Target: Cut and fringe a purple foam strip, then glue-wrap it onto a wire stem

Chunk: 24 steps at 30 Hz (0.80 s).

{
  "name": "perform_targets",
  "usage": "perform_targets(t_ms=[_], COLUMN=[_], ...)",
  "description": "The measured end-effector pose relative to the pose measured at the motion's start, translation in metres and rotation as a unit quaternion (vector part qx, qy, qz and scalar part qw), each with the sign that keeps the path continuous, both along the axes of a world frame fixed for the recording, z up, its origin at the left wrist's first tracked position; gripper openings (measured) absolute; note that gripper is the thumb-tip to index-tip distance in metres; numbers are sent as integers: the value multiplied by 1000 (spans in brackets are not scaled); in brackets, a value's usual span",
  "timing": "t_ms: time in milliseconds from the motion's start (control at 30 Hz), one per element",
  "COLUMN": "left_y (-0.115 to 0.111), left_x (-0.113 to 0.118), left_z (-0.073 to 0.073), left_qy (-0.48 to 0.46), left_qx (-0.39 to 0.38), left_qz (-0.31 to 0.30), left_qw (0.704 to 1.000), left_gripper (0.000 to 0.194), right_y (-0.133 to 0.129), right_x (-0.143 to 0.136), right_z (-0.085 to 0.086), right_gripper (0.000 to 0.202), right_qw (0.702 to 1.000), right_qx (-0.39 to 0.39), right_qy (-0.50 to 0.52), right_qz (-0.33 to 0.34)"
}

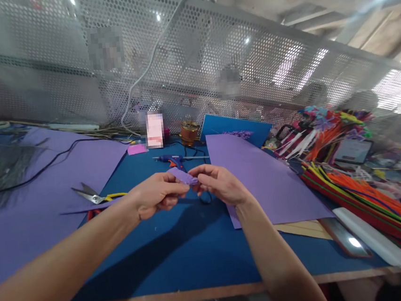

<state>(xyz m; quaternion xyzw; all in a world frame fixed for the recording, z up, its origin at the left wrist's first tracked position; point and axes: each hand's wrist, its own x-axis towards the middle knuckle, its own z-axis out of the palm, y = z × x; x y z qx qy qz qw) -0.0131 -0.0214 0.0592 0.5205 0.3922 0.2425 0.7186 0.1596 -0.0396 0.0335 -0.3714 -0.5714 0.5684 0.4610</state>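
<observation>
Over the middle of the blue tabletop, my left hand (160,192) pinches a purple paper strip (180,175). The strip's right end is crumpled or rolled, and my right hand (222,184) closes its fingertips on that end. Just beyond my hands lies a blue glue gun (173,159) with an orange trigger. Scissors (93,195) with yellow handles rest left of my left wrist, partly covered by my forearm. A thin purple sliver (85,209) shows beside them; whether it joins the strip is hidden.
Large purple sheets lie left (26,219) and right (263,182) on the blue table (161,258). Coloured pipe cleaners (375,195), a phone (349,240) and a white power bar (371,234) line the right side. An amber tape roll (189,132) stands before a perforated metal screen (177,53).
</observation>
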Motion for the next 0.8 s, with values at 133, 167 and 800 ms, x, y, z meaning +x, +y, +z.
perform_targets(t_ms=[133,167,800], left_y=[0,2,23], left_x=[2,4,17], left_z=[-8,-15,-90], left_qy=[15,18,-82], left_qx=[13,17,-18], left_qz=[40,57,122], left_qw=[999,998,989], left_gripper=[15,16,31], right_y=[5,8,73], right_x=[-9,-10,-11], right_z=[-17,-23,-36], right_gripper=[32,31,29], right_qw=[999,998,845], right_qx=[-45,-56,55], right_qy=[1,-2,-476], right_qz=[-10,-27,-238])
